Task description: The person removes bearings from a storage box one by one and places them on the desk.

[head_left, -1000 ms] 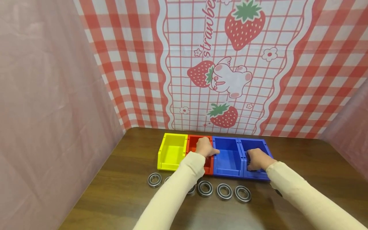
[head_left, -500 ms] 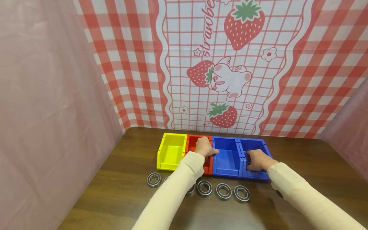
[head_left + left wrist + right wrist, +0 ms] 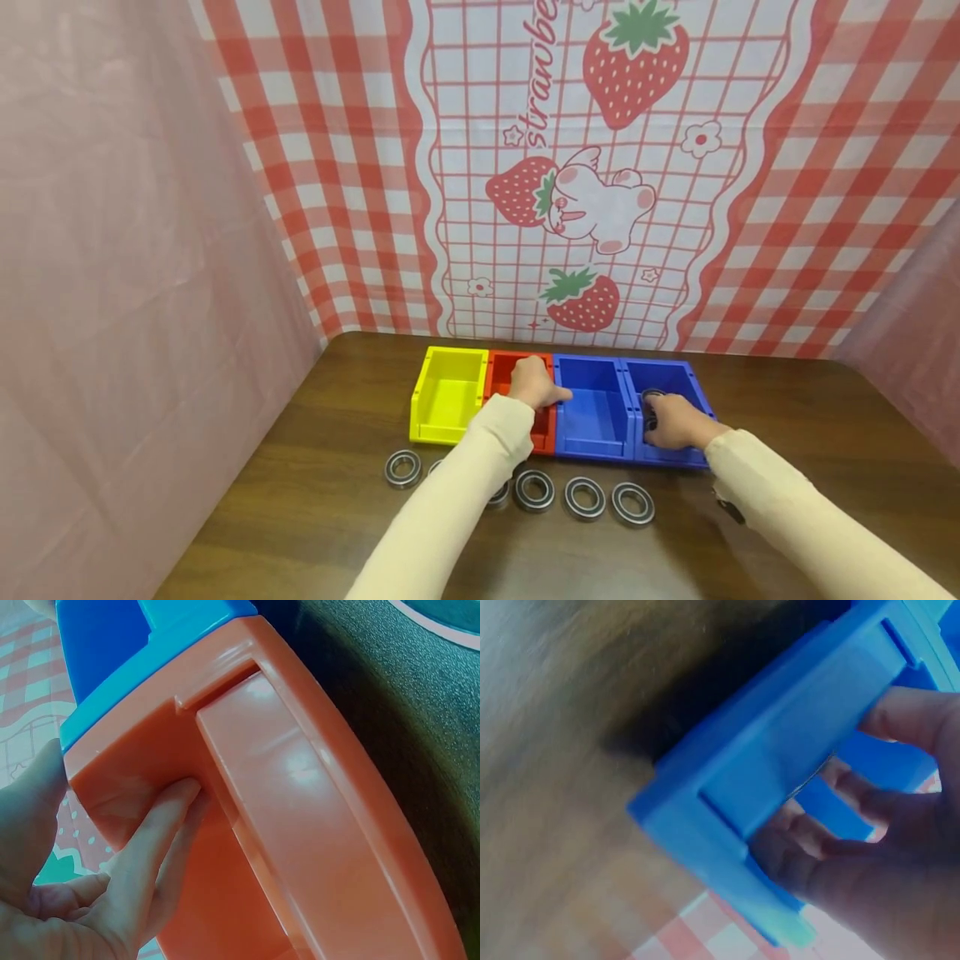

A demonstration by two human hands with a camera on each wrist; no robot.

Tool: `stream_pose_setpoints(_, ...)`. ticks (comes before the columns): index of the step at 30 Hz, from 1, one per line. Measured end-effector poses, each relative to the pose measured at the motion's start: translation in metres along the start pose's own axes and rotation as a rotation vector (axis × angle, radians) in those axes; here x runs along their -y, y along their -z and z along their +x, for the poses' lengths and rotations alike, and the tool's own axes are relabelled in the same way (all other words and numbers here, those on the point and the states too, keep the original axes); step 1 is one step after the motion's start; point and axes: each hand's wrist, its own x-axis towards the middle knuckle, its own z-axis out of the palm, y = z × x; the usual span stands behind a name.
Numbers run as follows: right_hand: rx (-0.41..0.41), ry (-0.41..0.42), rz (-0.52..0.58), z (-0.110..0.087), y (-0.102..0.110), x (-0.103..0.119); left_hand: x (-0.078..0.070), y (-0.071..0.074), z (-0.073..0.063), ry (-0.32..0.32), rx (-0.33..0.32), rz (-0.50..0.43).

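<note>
My left hand point(image 3: 534, 385) reaches into the red bin point(image 3: 545, 437), thumb over the wall shared with the middle blue bin point(image 3: 592, 417). In the left wrist view its straight fingers point(image 3: 154, 840) press the inside of that wall and the thumb point(image 3: 41, 784) lies at the rim, pinching it. My right hand point(image 3: 677, 421) is inside the right-hand blue bin point(image 3: 663, 377) and grips a bearing point(image 3: 650, 418), mostly hidden behind the fingers. Only a thin edge of this bearing point(image 3: 810, 778) shows in the right wrist view, between the curled fingers and the bin's front lip.
A yellow bin point(image 3: 448, 400) stands at the left end of the joined row. In front of the bins, several bearings lie flat in a line, among them the leftmost bearing point(image 3: 403, 469) and the rightmost bearing point(image 3: 633, 505); my left sleeve point(image 3: 450, 500) covers part of the line.
The right hand has shifted slightly to the right inside its bin, and more of the dark bearing shows beside its fingers. My left hand keeps its place on the red bin.
</note>
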Motion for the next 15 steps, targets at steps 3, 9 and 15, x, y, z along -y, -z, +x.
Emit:
stream_pose_setpoints(3, 0.003, -0.001, 0.003, -0.005, 0.0, 0.0, 0.001, 0.0, 0.0, -0.007, -0.002, -0.003)
stream_pose_setpoints(9, -0.146, 0.057, -0.063, -0.015, -0.005, 0.001, 0.0, 0.001, -0.004, -0.007, -0.008, 0.009)
stream_pose_setpoints(15, -0.25, 0.139, -0.131, -0.029, -0.007, 0.002, -0.001, 0.001, -0.005, -0.012, -0.01, -0.005)
